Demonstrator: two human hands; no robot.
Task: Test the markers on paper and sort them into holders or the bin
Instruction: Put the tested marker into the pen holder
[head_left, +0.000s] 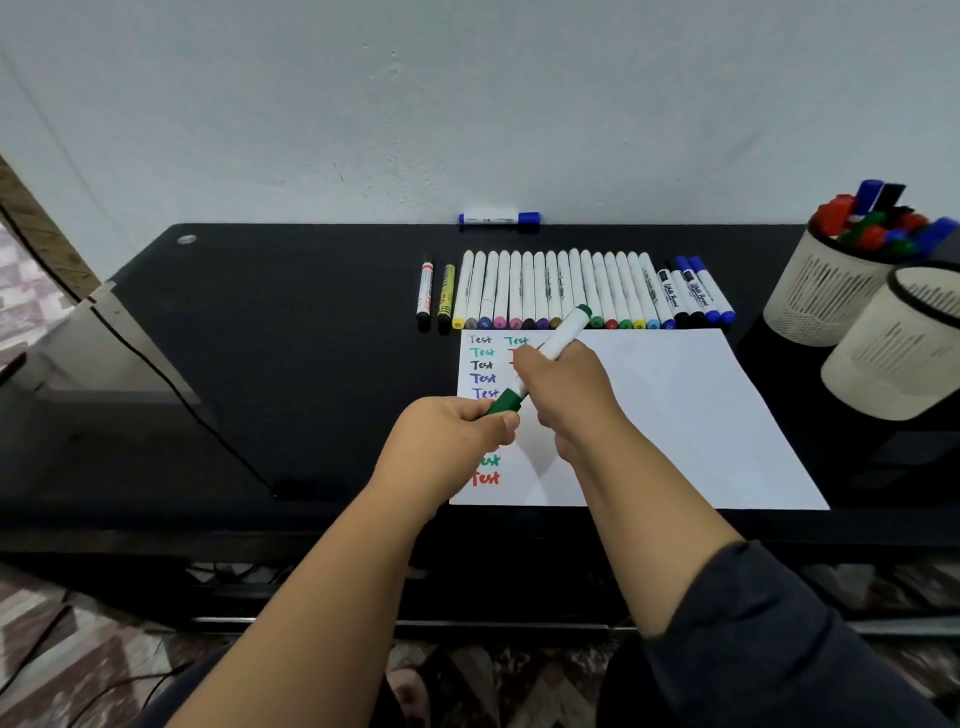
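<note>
Both hands hold one green marker (558, 338) slantwise over the white paper (675, 415). My right hand (563, 389) grips its white barrel. My left hand (457, 436) pinches the green cap at its lower end. The paper carries a column of "Test" words in black, green, blue and red down its left side. Behind the paper lies a row of several white markers (561, 291) with coloured caps. Two cream mesh holders stand at the right: the far holder (826, 291) is full of markers, the near holder (904, 353) shows nothing inside.
A lone blue marker (500, 218) lies at the black desk's back edge by the wall. A red marker (425, 293) and a yellow one (445, 296) lie left of the row. A black cable (171, 384) crosses the desk's left side.
</note>
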